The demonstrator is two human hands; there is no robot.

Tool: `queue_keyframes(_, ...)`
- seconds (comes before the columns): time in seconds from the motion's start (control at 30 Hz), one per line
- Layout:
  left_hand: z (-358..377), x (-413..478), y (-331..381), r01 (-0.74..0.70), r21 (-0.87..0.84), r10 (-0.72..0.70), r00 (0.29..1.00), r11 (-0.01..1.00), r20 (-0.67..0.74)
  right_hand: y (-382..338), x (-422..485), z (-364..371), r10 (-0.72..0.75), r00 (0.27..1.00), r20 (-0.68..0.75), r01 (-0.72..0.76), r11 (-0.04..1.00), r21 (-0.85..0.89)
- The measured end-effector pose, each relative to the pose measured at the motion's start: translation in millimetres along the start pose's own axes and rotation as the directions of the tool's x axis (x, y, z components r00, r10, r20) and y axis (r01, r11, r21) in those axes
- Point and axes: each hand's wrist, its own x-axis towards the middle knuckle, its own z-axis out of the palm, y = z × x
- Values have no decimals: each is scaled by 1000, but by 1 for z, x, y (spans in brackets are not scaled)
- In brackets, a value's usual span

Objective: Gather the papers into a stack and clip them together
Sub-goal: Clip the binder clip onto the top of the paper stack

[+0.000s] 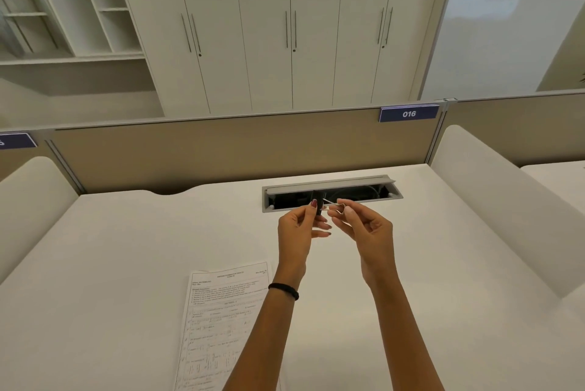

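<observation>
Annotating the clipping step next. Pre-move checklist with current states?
1. Grip on binder clip: left hand pinches its black body, right hand pinches a wire handle: ok.
2. Clip mouth opened: cannot tell, too small.
3. One pile of papers on the desk: ok; edges squared: cannot tell, partly out of frame.
4. Clip at the papers' edge: not ok, it is held up beyond them.
5. A hand free to steady the papers: not ok.
</observation>
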Motion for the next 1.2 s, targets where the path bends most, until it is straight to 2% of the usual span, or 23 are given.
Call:
queue_keyframes(0.8,4,2,-4,-41,110,44,999,993,-27,-1,2,-7,20,1000,-16,-21,998,-60)
queue_keyframes(0.97,4,1,-7,-96,163,95,995,982,12,0,5,-11,-11,998,-65,-2,981,-196)
queue_keyframes(1.2,10,-4,-14,-77,262,36,987,962,155,4,7,-11,-89,993,-80,42,885,-464)
